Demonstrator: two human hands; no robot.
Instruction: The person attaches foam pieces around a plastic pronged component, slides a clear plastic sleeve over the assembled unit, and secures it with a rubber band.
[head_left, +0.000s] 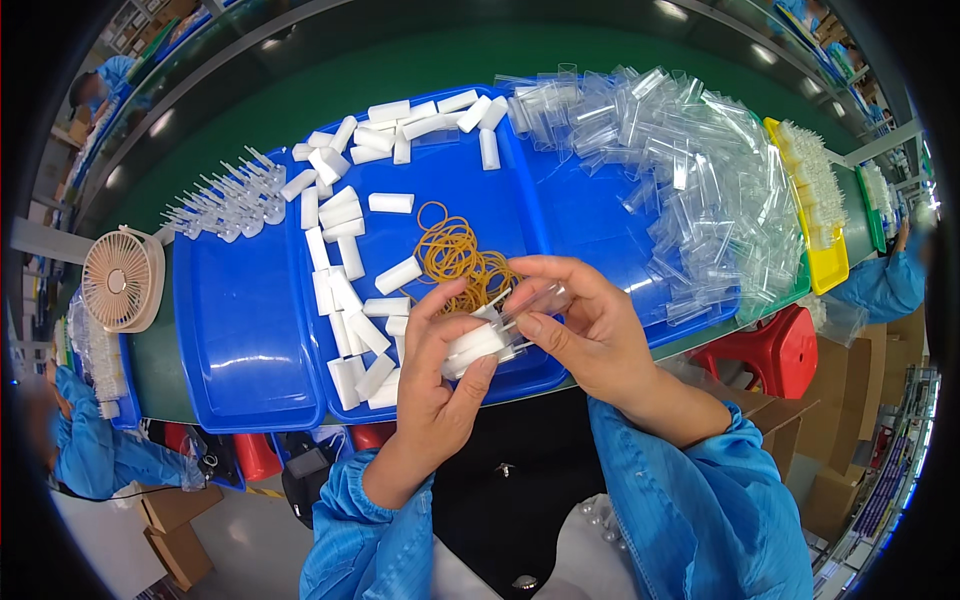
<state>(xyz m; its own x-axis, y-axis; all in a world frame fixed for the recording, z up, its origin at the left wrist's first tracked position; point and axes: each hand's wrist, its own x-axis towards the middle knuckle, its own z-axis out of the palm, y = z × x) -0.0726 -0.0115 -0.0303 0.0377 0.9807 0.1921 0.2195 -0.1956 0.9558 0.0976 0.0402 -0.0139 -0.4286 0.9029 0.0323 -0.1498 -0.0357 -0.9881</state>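
Over the near edge of the middle blue tray (480, 185), my two hands are close together. My left hand (436, 390) is closed, its fingers and thumb pinching a white foam-like block (474, 347). Against that block lie clear, thin parts, partly hidden by my fingers. My right hand (600, 340) is closed too, with thumb and forefinger on a clear plastic sleeve (547, 299) beside the block's right end. Whether the block sits inside the sleeve, I cannot tell. Tan rubber bands (447, 245) lie in a tangled heap just beyond my fingers.
More white blocks (340, 215) line the tray's left and far sides. Clear sleeves (700, 190) are heaped at right. White-stemmed parts (235, 205) stand at the left blue tray's (250, 350) far end. A fan (122, 278), yellow tray (832, 265), red stool (780, 352) and co-workers flank the table.
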